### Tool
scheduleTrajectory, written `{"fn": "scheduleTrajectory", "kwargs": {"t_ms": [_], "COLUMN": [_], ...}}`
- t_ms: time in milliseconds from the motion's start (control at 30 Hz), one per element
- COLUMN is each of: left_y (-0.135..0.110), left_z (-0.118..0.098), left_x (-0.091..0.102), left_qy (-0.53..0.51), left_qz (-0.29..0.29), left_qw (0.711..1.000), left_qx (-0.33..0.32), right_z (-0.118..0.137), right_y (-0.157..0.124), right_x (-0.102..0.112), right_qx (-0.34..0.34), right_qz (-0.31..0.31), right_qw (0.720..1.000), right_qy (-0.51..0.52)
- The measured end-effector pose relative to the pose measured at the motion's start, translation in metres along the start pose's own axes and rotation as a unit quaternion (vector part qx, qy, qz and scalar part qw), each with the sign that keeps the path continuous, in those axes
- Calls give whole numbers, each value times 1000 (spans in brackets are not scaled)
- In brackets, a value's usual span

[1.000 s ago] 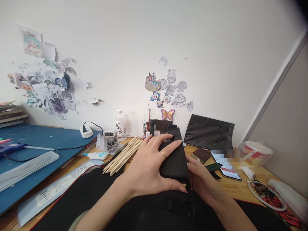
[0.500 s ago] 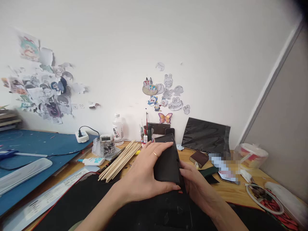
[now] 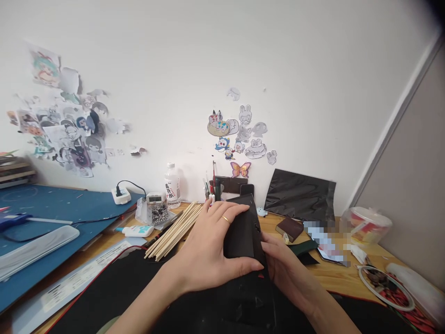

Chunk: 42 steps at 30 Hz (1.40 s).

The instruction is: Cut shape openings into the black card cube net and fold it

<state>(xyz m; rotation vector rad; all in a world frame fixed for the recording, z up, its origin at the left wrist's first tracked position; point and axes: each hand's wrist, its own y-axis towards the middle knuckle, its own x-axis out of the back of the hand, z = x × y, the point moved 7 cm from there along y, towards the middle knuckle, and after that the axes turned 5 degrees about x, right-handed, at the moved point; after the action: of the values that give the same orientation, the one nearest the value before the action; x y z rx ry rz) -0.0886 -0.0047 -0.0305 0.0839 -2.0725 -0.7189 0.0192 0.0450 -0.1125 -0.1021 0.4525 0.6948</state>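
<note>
A flat-faced black box (image 3: 240, 235) stands tilted between my hands at the middle of the head view. Across its upper face my left hand (image 3: 208, 243) is spread, its thumb at the near edge and its fingertips at the far edge, gripping it. My right hand (image 3: 287, 273) holds the box's right side, with its fingers bent against the edge and partly hidden behind it. A small red mark shows beneath my left thumb. The black mat (image 3: 146, 297) lies under my forearms, and a dark sheet with faint shapes lies below the box.
Wooden sticks (image 3: 175, 232), a glue bottle (image 3: 137, 230) and a water bottle (image 3: 172, 185) stand or lie left. A pen cup sits behind my left hand. Rightward are a black sheet (image 3: 301, 195), brown booklet (image 3: 289, 229), blurred phone (image 3: 327, 246), paper tub (image 3: 369, 225) and white hoop (image 3: 410, 306).
The view has shifted slightly, so the surroundings sit a little further right. Both hands keep their hold on the box, and my left thumb has moved slightly up and right.
</note>
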Motion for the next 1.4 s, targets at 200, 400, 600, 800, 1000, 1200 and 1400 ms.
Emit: {"fn": "scheduleTrajectory", "kwargs": {"t_ms": [200,400,600,800,1000,1200,1400], "left_y": [1,1,-1,-1,0,1,-1], "left_z": [0,-1,-2,0,-2,1,0], "left_x": [-2,-1,-2,-5,-6,-6,-2], "left_qy": [20,-18,-51,-37,-36,-64,-94], "left_qz": [11,2,13,20,17,9,14], "left_qw": [1000,1000,998,998,998,998,995], "left_qx": [-6,-14,-16,-36,-42,-15,-4], "right_z": [0,-3,-6,-7,-7,-4,-2], "right_y": [0,1,1,3,3,1,-1], "right_x": [-1,0,5,7,5,3,0], "right_qx": [8,14,-4,6,18,10,-2], "right_qz": [-1,9,30,16,-4,-35,4], "right_qw": [1000,1000,998,998,998,996,995], "right_qy": [12,-8,-48,-62,-64,-78,-98]}}
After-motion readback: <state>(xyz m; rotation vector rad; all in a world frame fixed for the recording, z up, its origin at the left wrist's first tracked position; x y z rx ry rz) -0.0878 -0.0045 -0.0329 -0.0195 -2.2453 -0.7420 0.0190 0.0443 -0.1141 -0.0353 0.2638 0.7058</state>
